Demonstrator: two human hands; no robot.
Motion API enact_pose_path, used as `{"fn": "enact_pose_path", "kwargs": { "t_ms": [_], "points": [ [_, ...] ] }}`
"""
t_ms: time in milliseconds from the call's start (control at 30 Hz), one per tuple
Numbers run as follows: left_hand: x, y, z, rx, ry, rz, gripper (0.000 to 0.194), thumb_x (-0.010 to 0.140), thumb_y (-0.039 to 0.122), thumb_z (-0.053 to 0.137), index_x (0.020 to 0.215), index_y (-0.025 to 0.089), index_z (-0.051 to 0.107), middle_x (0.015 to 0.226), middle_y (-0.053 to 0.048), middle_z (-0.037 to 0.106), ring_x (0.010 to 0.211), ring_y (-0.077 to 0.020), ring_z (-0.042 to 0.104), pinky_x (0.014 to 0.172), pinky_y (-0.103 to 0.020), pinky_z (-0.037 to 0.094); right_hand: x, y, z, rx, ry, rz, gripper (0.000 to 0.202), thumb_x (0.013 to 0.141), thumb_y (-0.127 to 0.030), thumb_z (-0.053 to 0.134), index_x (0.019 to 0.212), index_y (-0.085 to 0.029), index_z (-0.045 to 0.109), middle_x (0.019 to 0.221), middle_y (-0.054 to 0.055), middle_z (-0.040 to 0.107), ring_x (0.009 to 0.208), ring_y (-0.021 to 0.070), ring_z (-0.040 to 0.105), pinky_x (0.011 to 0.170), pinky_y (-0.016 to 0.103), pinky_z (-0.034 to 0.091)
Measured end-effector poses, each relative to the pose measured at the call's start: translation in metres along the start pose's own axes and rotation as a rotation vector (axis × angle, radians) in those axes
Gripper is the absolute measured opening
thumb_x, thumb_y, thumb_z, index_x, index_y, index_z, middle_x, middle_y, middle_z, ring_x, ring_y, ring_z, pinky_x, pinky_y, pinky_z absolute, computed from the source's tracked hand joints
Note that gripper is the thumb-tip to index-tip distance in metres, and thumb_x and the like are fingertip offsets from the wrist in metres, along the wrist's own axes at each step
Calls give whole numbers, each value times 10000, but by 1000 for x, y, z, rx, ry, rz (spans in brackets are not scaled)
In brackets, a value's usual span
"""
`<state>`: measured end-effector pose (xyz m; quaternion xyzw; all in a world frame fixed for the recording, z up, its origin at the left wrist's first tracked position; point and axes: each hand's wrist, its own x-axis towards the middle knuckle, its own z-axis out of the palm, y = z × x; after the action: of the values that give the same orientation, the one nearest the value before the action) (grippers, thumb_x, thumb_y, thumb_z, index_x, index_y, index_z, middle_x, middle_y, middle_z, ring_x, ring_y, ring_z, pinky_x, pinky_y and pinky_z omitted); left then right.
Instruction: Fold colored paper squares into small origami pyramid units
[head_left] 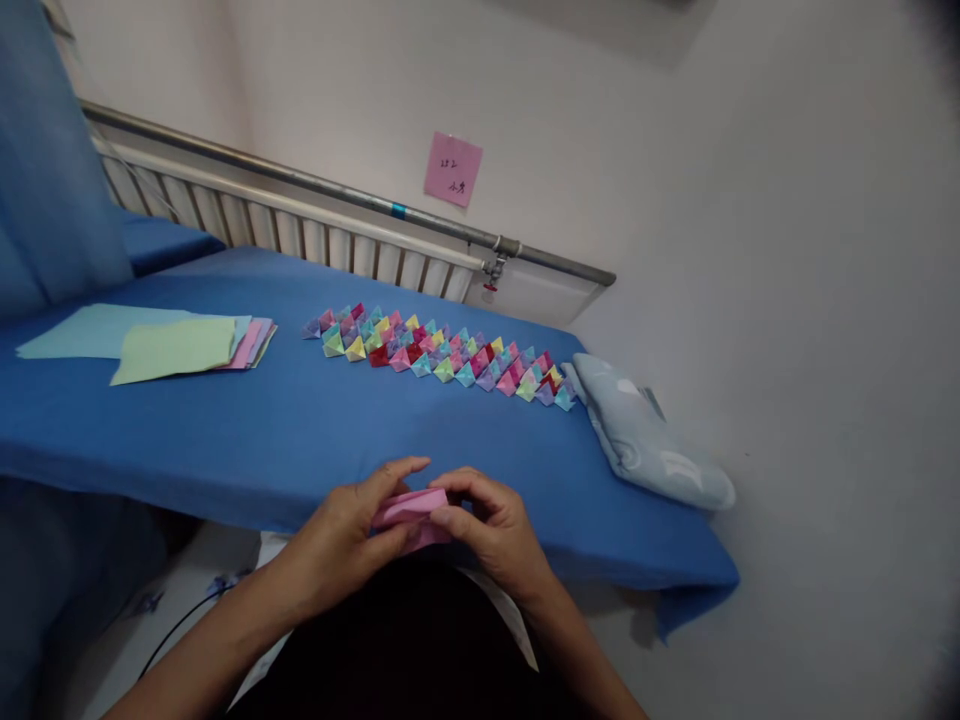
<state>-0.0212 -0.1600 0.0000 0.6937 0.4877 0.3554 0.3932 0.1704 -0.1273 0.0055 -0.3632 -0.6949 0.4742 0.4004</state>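
Observation:
A partly folded piece of pink paper (411,508) is held between my two hands, just in front of the blue-covered table's near edge. My left hand (349,525) grips its left side, with the thumb below and the index finger stretched over the top. On the right side, my right hand (491,522) pinches the paper between thumb and fingers. Part of the paper is hidden behind my fingers. Farther back, several rows of small folded paper pieces (442,352) in many colours stand close together.
Sheets of light blue paper (75,332) and yellow-green paper (176,347) lie at the left of the blue tablecloth (300,420), with pink and purple ones beneath. A folded pale blue blanket (645,430) rests at the right end. Behind are a radiator (315,240) and a pipe (300,182).

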Motion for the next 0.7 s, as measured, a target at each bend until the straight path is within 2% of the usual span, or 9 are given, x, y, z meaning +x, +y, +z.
{"fn": "enact_pose_path", "kwargs": {
  "t_ms": [167, 500, 700],
  "points": [
    [0, -1, 1, -19, -24, -23, 554, 788, 252, 523, 1335, 268, 434, 930, 4, 675, 760, -147, 620, 750, -298, 488, 0, 2, 0, 5, 27, 20, 102, 767, -290, 676, 833, -228, 723, 759, -7, 624, 726, 136, 546, 694, 262, 430],
    [1, -3, 2, -88, -34, -47, 537, 798, 258, 539, 1328, 269, 448, 873, 20, 656, 720, -138, 602, 701, -275, 476, 1, 2, 7, 35, 71, 70, 90, 747, -292, 672, 729, -206, 687, 693, -10, 611, 676, 129, 521, 655, 254, 424],
    [0, -5, 2, -29, 0, -42, 539, 799, 259, 524, 1333, 271, 448, 944, 4, 690, 809, -161, 639, 760, -292, 482, 1, 0, 6, 65, 86, 110, 187, 731, -304, 692, 896, -216, 689, 772, -10, 622, 718, 130, 534, 682, 255, 432]
  ]
}}
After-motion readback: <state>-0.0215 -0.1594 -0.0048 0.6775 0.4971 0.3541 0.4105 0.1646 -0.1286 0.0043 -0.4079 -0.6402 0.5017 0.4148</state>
